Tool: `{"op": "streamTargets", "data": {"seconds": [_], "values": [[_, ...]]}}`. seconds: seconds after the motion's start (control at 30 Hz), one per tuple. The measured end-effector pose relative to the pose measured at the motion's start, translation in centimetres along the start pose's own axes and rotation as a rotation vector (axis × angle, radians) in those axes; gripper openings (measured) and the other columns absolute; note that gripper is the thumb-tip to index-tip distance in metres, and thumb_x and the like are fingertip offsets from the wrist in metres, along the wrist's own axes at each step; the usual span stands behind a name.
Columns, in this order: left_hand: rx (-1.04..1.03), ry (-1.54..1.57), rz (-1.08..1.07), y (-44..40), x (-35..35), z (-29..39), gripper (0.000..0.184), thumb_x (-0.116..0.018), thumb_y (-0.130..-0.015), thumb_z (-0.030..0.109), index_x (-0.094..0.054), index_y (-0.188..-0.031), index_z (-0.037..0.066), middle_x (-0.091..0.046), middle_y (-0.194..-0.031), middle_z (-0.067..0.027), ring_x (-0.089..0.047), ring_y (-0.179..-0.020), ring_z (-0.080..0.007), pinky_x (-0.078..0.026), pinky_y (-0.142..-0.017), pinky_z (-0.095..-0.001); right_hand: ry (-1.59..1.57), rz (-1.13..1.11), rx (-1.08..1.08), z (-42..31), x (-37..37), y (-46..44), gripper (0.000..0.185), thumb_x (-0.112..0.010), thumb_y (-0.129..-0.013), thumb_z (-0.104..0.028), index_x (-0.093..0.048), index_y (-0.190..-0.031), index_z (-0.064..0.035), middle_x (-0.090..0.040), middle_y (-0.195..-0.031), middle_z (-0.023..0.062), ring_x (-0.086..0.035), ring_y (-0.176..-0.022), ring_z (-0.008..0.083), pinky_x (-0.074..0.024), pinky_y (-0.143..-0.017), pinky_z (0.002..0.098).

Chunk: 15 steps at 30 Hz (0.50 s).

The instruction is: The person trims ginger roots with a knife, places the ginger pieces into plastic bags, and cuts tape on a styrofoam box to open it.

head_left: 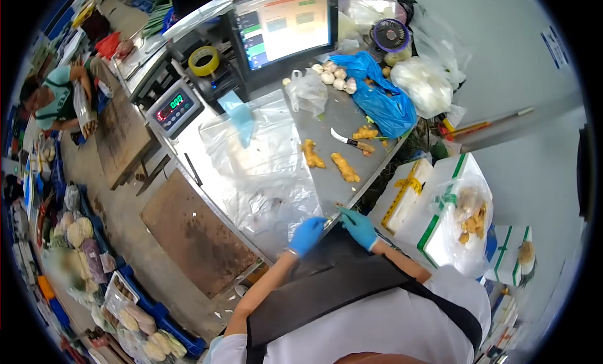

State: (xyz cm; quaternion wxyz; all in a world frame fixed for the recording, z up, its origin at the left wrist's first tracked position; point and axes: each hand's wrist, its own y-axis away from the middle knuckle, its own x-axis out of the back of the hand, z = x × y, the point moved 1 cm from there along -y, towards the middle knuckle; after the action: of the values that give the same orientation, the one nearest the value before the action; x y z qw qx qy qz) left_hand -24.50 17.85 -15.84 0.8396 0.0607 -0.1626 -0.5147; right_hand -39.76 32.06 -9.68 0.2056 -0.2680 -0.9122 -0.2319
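My left hand [307, 236], in a blue glove, is at the near edge of the metal counter, beside a clear plastic sheet [251, 169]. My right hand [358, 229], in a green-blue glove, is just right of it, its fingertips at small scraps [340, 206] on the counter edge. Whether either hand grips anything is too small to tell. Beyond them lie ginger pieces [345, 167] and a knife [352, 141] with a curved blade. Garlic bulbs [333, 76] and a blue plastic bag [383, 94] sit farther back.
A monitor [286, 28] and a lit scale [174, 108] stand at the back. White foam boxes [440, 219] are close on the right, one bearing bagged ginger [474, 223]. Crated vegetables [78, 232] and another person [59, 100] are at the left.
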Motion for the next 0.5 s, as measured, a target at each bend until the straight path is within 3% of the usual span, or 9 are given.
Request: {"op": "streamTargets", "data": {"seconds": [0.07,0.17,0.2,0.27,0.3,0.37,0.4,0.47,0.5], "values": [[-0.103,-0.269,-0.129,0.5,-0.4,1.1,0.020,-0.061,-0.088,0.021,-0.068,-0.096,0.005,-0.066,-0.091,-0.0193,-0.061,-0.086,-0.0385,-0.049,-0.079,-0.0467,-0.100,0.052,-0.173,2.2,0.9,2.6,0.035,-0.058,-0.095,-0.017,-0.060,-0.130,-0.0101,-0.068,-0.097,0.0115,-0.067,-0.077,0.0165,-0.0527,-0.071,0.0286],[-0.207,-0.440,0.086,0.3,-1.7,0.1,0.018,-0.064,-0.087,0.024,-0.069,-0.093,0.007,-0.064,-0.087,-0.0182,-0.059,-0.083,-0.0382,-0.048,-0.076,-0.0468,-0.054,0.143,-0.252,6.4,2.8,6.0,0.036,-0.059,-0.094,-0.014,-0.059,-0.130,-0.0091,-0.066,-0.085,0.0072,-0.062,-0.069,0.0113,-0.0510,-0.066,0.0255],[-0.265,-0.469,0.151,0.2,-1.9,0.4,0.020,-0.066,-0.086,0.027,-0.068,-0.091,0.007,-0.062,-0.084,-0.0173,-0.058,-0.079,-0.0376,-0.047,-0.073,-0.0462,0.012,0.168,-0.251,7.0,3.5,6.3,0.037,-0.058,-0.095,-0.017,-0.059,-0.130,-0.0087,-0.066,-0.084,0.0090,-0.062,-0.068,0.0134,-0.0513,-0.065,0.0272],[-0.268,-0.554,0.174,-0.4,-3.4,-1.8,0.019,-0.064,-0.086,0.023,-0.066,-0.082,0.006,-0.061,-0.080,-0.0188,-0.058,-0.077,-0.0381,-0.046,-0.069,-0.0471,0.530,0.133,-0.116,15.2,3.4,6.1,0.038,-0.058,-0.091,-0.027,-0.062,-0.121,-0.0042,-0.068,-0.098,0.0193,-0.066,-0.083,0.0341,-0.0525,-0.077,0.0434],[-0.218,-0.632,0.167,-0.3,-4.0,-1.7,0.020,-0.062,-0.087,0.024,-0.065,-0.078,0.006,-0.060,-0.077,-0.0193,-0.057,-0.075,-0.0382,-0.045,-0.068,-0.0478,0.442,0.087,-0.271,18.0,3.4,6.0,0.041,-0.058,-0.089,-0.027,-0.060,-0.121,-0.0026,-0.067,-0.104,0.0217,-0.064,-0.091,0.0395,-0.0506,-0.082,0.0475],[-0.199,-0.707,0.174,0.3,-4.3,0.3,0.018,-0.060,-0.088,0.023,-0.065,-0.082,0.007,-0.059,-0.078,-0.0182,-0.057,-0.074,-0.0367,-0.045,-0.067,-0.0468,0.284,0.017,-0.388,18.4,3.4,4.5,0.035,-0.058,-0.087,-0.023,-0.062,-0.115,-0.0026,-0.066,-0.099,0.0229,-0.063,-0.086,0.0383,-0.0487,-0.080,0.0455],[-0.184,-0.742,0.198,0.3,-4.7,0.2,0.017,-0.060,-0.088,0.023,-0.065,-0.084,0.007,-0.060,-0.078,-0.0175,-0.057,-0.075,-0.0361,-0.046,-0.067,-0.0462,0.288,0.124,-0.218,20.5,2.1,3.9,0.040,-0.057,-0.088,-0.022,-0.059,-0.124,-0.0040,-0.065,-0.103,0.0226,-0.063,-0.088,0.0388,-0.0486,-0.083,0.0441],[-0.205,-0.790,0.240,0.1,-5.0,-0.5,0.018,-0.059,-0.091,0.026,-0.065,-0.087,0.009,-0.060,-0.078,-0.0159,-0.057,-0.073,-0.0351,-0.045,-0.065,-0.0457,0.296,0.007,-0.188,26.1,-0.7,0.8,0.042,-0.053,-0.087,-0.024,-0.058,-0.126,-0.0101,-0.065,-0.113,0.0217,-0.061,-0.101,0.0413,-0.0466,-0.092,0.0471],[-0.230,-0.802,0.248,0.0,-5.1,-1.1,0.021,-0.059,-0.092,0.030,-0.065,-0.088,0.010,-0.059,-0.078,-0.0149,-0.056,-0.072,-0.0347,-0.045,-0.064,-0.0458,0.025,-0.147,-0.296,27.9,-1.7,-0.8,0.036,-0.056,-0.086,-0.024,-0.062,-0.118,-0.0069,-0.067,-0.102,0.0195,-0.065,-0.088,0.0344,-0.0505,-0.081,0.0428]]}}
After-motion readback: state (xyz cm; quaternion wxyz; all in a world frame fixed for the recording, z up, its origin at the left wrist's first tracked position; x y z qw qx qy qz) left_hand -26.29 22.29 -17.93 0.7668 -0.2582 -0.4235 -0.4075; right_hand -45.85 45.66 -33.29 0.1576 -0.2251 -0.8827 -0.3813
